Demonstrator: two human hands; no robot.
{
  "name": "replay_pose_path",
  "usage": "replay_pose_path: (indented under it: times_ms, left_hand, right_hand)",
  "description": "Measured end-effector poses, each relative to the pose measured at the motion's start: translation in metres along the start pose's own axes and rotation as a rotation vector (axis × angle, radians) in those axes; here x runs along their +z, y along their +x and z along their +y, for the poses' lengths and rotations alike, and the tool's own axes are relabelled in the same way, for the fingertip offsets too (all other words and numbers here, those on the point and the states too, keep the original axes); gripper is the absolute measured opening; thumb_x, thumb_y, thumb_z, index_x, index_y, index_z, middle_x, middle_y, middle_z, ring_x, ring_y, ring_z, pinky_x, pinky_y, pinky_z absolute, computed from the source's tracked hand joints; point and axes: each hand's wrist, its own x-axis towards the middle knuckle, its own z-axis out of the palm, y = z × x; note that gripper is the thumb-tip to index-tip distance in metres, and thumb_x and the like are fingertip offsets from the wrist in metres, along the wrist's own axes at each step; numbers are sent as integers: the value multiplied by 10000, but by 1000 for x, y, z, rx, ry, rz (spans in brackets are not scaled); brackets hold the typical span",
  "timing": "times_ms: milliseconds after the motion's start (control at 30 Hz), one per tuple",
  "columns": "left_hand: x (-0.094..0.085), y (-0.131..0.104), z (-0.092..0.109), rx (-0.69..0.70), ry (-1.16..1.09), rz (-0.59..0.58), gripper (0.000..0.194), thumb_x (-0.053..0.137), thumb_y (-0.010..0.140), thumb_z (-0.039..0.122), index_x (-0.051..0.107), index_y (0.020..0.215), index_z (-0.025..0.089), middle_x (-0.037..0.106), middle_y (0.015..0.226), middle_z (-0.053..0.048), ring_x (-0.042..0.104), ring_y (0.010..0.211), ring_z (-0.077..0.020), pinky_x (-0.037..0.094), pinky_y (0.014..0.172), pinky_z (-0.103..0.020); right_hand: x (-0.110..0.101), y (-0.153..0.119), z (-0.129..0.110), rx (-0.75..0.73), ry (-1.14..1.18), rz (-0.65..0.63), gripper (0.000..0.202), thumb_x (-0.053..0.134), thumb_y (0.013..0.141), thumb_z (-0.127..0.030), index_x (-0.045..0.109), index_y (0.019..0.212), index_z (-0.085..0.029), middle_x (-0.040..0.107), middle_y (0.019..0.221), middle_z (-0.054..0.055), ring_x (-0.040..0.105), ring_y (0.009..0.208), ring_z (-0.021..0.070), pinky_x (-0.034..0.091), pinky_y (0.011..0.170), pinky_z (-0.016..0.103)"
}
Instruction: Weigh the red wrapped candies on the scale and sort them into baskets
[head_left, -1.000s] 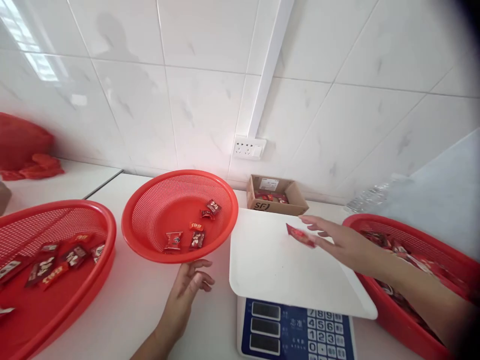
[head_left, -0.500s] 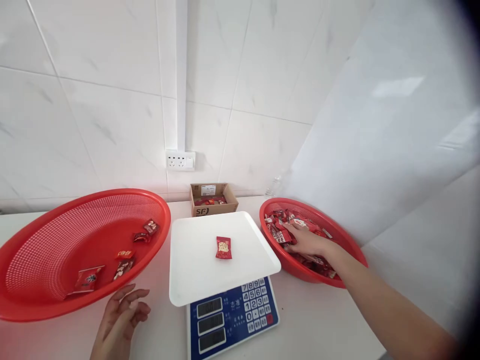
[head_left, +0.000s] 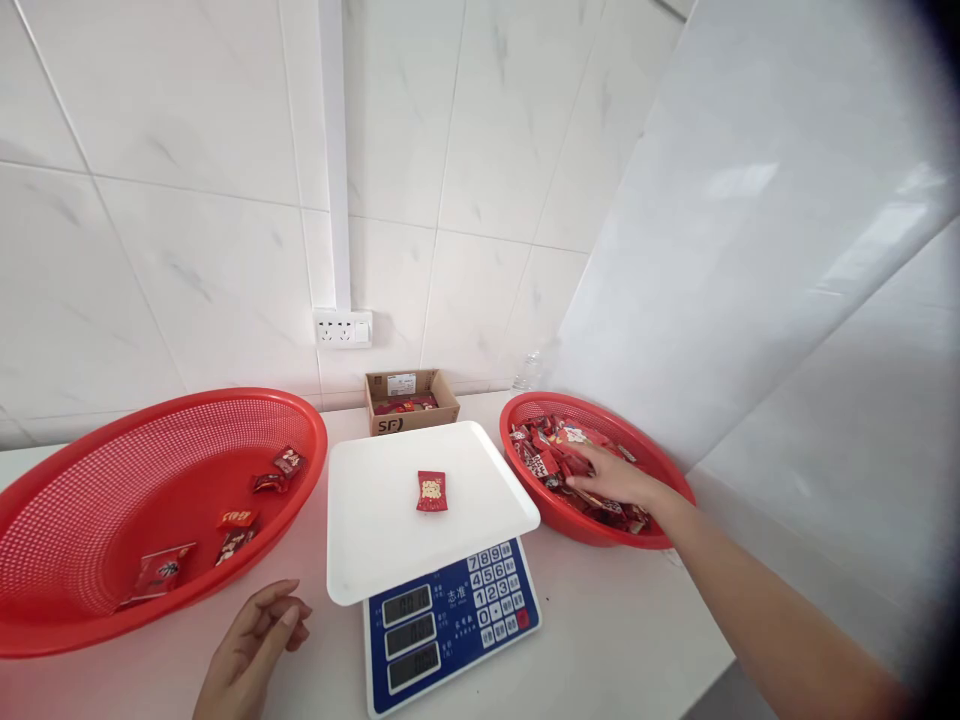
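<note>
Small red and dark-red wrapped packets (head_left: 536, 462) are heaped in the red perforated plastic basket (head_left: 559, 518) on the right; loose pile, held in by the raised rim. The right hand (head_left: 611, 478) is lowered into the heap, palm down, fingers bent onto the packets so single pieces can be felt out; whether one is actually gripped cannot be told.

One red packet with a pale printed patch (head_left: 432, 491) is laid flat near the middle of the white plastic tray (head_left: 375, 540), apart from the edges, so its load is probably well supported. The tray is carried by a blue-and-white electronic scale (head_left: 450, 597), keypad and displays turned to the near side, likely for easy reading; digits too faint to be read surely.

The left hand (head_left: 251, 640) is released, nothing held, fingers loosely curled, between the scale and the larger red perforated basket (head_left: 150, 470) on the left. A few wrapped packets (head_left: 166, 568) are spread in that basket.

An open brown cardboard box (head_left: 412, 422) with packets inside is placed behind the tray, near the tiled wall (head_left: 225, 280), probably to leave the front accessible. Everything is borne by the white table (head_left: 600, 620).
</note>
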Motion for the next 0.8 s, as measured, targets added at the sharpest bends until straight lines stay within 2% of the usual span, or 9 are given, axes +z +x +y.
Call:
replay_pose_path:
  times_ms: [67, 133, 200, 300, 400, 533, 667, 733, 800]
  left_hand:
    - [1, -2, 3, 5, -1, 1, 543, 741, 569, 570, 623, 955, 208, 676, 748, -28, 613, 660, -193, 529, 634, -283]
    - [2, -3, 5, 9, 2, 9, 536, 744, 562, 571, 633, 940, 208, 675, 743, -29, 615, 657, -196, 531, 633, -289]
    - [2, -4, 6, 6, 6, 19, 538, 747, 548, 578, 641, 921, 205, 673, 736, -32, 613, 650, -200, 533, 627, -296]
    - [1, -4, 6, 7, 9, 7, 534, 744, 558, 577, 639, 925, 204, 670, 737, -32, 610, 653, -197, 533, 628, -291]
    - [0, -4, 3, 5, 20, -19, 522, 731, 585, 576, 630, 940, 207, 670, 754, -30, 612, 675, -193, 531, 642, -281]
    - [-2, -2, -1, -5, 34, -34, 518, 723, 601, 578, 628, 947, 205, 670, 759, -30, 611, 684, -191, 530, 656, -278]
    - [-2, -1, -2, 19, 22, -35, 500, 724, 613, 564, 631, 942, 200, 667, 758, -33, 616, 677, -193, 529, 648, -284]
    - [-1, -3, 0, 43, 15, -29, 475, 725, 621, 551, 638, 927, 197, 662, 742, -31, 613, 660, -190, 527, 635, -288]
    - [1, -5, 4, 64, 13, -26, 445, 722, 631, 540, 647, 902, 195, 655, 721, -27, 605, 642, -183, 523, 628, -289]
  right_hand:
    - [9, -6, -5, -13, 6, -75, 785, 669, 687, -337, 372, 1410, -258, 327, 1482, 98, 416, 1276, 300, 380, 983, 377]
    - [17, -11, -10, 4, 28, -59, 798, 658, 682, -287, 357, 1419, -230, 259, 1511, 106, 366, 1307, 317, 357, 1004, 402]
    - [18, -14, -12, 0, 94, 18, 627, 599, 712, -233, 483, 1328, -211, 403, 1432, 99, 443, 1247, 296, 378, 981, 380]
    - [9, -18, -9, 58, 184, 114, 364, 488, 745, -168, 646, 1068, -228, 653, 1103, 70, 607, 1008, 256, 451, 854, 353]
    - [-7, -20, -3, 149, 243, 206, 319, 441, 727, -133, 654, 940, -236, 692, 913, 48, 642, 856, 237, 474, 757, 336]
    - [-25, -17, -7, 180, 343, 343, 247, 452, 747, -198, 604, 941, -210, 682, 978, 55, 628, 926, 233, 472, 818, 341]
    - [-32, -10, -44, 104, 705, 378, 276, 484, 795, -376, 548, 1007, -211, 663, 1045, 56, 635, 947, 222, 516, 781, 331]
    - [-29, -9, -73, 33, 962, 330, 290, 569, 750, -422, 561, 961, -223, 662, 1040, 50, 637, 938, 227, 527, 761, 331]
    - [-20, -8, -103, -33, 1088, 234, 274, 633, 703, -412, 583, 898, -225, 672, 974, 41, 638, 903, 224, 526, 748, 327]
